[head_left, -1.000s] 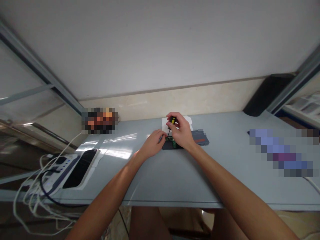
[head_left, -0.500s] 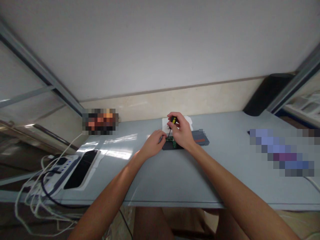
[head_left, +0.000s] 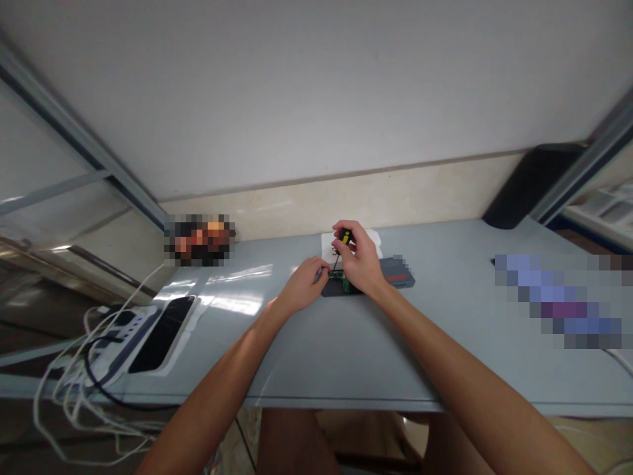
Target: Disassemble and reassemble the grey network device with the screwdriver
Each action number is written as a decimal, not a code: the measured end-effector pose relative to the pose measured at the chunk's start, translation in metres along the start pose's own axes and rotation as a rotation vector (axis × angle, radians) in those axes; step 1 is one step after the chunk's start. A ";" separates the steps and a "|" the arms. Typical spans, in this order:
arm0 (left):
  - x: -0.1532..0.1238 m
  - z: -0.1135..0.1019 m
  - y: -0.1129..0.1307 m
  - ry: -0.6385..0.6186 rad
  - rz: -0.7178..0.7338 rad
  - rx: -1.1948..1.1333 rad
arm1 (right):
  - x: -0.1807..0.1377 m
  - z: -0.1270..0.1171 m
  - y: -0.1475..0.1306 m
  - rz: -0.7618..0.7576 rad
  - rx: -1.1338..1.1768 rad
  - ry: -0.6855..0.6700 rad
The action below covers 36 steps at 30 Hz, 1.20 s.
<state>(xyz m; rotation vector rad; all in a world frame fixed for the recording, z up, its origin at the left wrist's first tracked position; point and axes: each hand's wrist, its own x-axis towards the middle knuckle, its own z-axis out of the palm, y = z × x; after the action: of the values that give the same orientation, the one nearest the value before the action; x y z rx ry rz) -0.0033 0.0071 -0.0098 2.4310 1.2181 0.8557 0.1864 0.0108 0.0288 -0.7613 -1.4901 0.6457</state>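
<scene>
Right grip (head_left: 363, 259) holds a screwdriver (head_left: 346, 237), left grip (head_left: 304, 284) (hold unclear) alongside, well inside the desk's front edge (head_left: 341, 403).

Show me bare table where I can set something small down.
Free: table between the forearms, nearer than the circuit board; also between the gray box and the blurred item. Crowded: left end, with phone and power strip; around left hand, right hand and screwdriver.

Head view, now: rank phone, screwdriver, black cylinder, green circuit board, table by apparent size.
1. Table
2. Black cylinder
3. Phone
Unranked, both smaller than the phone: screwdriver and green circuit board. The right hand hides part of the screwdriver, so their order is unsure.
</scene>
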 end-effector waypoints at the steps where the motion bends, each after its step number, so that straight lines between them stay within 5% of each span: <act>1: 0.000 0.000 0.000 0.004 -0.003 0.003 | 0.000 0.000 0.001 0.006 0.009 0.001; 36: 0.000 0.002 -0.001 0.008 -0.024 0.005 | 0.001 0.001 0.009 0.027 0.054 0.011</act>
<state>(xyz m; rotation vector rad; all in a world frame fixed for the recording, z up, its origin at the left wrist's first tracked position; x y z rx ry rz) -0.0029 0.0074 -0.0120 2.4144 1.2517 0.8577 0.1857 0.0179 0.0223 -0.7438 -1.4488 0.6987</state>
